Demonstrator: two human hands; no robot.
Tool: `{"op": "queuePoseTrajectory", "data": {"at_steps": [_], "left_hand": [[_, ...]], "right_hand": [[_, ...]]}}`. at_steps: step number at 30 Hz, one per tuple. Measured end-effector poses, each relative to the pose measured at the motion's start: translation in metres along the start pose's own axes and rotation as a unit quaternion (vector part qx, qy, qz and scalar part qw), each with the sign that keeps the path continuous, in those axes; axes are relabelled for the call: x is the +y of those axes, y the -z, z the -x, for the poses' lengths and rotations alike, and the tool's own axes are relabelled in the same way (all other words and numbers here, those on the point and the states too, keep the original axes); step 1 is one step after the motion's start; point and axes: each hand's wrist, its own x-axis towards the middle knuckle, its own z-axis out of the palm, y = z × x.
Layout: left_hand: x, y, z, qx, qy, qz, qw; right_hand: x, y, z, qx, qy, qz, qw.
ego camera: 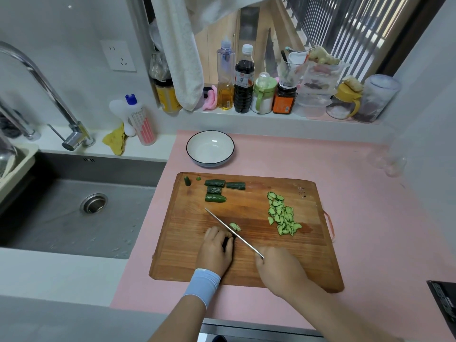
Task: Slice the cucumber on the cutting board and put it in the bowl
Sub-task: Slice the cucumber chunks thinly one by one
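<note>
Our left hand [216, 250] pins cucumber piece [226, 243], fingers curled. Right hand [278, 267] grips knife [233, 232], blade at its 1 o'clock end.

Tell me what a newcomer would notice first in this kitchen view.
The wooden cutting board on the pink counter draws the eye: the right hand grips a knife slicing a cucumber piece that the left hand holds. A pile of green slices lies on the board's right side, uncut chunks sit at its far left, and the white bowl beyond the board is empty.
</note>
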Motion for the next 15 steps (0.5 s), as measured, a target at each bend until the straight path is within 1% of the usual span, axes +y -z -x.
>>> {"op": "queuePoseTrajectory", "data": {"at_steps": [7,15], "left_hand": [[-0.002,0.001,-0.001,0.005,0.006,0.01,1.0],[-0.003,0.0,0.0,0.001,0.013,0.016,1.0]], "right_hand": [[0.006,-0.001,0.016,0.032,0.023,0.006,0.999],[0.012,0.002,0.021,0.025,0.016,0.006,1.0]]}}
